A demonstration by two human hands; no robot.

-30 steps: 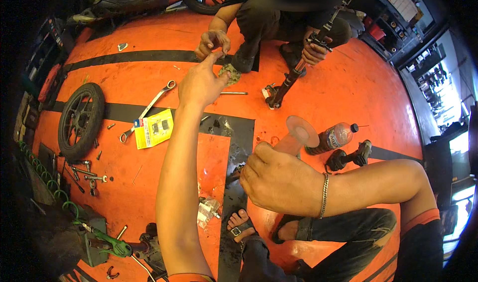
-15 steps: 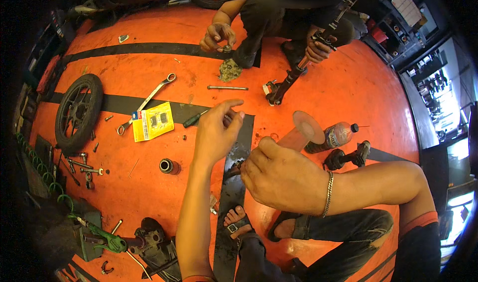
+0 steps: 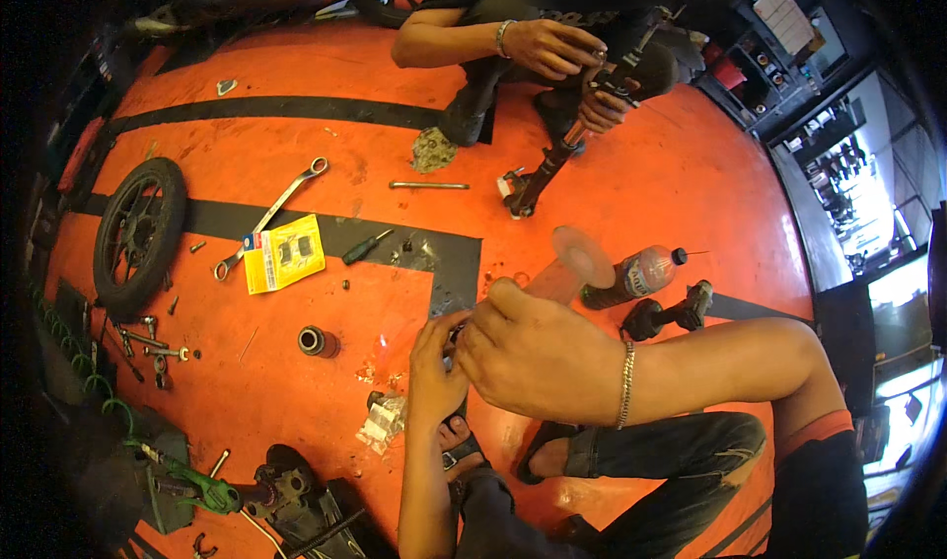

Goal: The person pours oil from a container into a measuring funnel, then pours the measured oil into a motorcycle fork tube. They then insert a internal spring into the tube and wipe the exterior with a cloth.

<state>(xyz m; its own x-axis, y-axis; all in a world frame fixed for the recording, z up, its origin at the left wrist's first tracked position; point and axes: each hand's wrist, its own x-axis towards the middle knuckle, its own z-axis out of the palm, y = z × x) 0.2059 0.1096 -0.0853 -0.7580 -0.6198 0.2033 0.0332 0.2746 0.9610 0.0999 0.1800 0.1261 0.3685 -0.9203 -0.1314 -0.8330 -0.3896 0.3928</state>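
My left hand (image 3: 437, 367) and my right hand (image 3: 538, 352) meet in the lower middle, above my feet. Both have their fingers closed around a small dark part (image 3: 455, 336), mostly hidden by the fingers; its kind cannot be made out. Just beyond my right hand is a translucent pinkish plastic piece with a round flat disc (image 3: 582, 253). A plastic bottle (image 3: 639, 277) of dark liquid lies tilted beside it. Below my left hand, a crumpled clear plastic bag (image 3: 382, 425) rests on the floor.
Opposite, a co-worker's hands (image 3: 557, 51) hold a fork tube (image 3: 552, 169). On the orange floor lie a long bolt (image 3: 429, 185), ring wrench (image 3: 271, 219), yellow packet (image 3: 284, 253), screwdriver (image 3: 368, 246), socket (image 3: 314, 341) and wheel (image 3: 140, 235). Several tools lie left; a motorcycle part (image 3: 296, 490) lies lower left.
My left hand has moved down and in, from raised and open to touching the part at my right hand. The co-worker's free hand has moved to the fork tube's upper part. The view shifted slightly.
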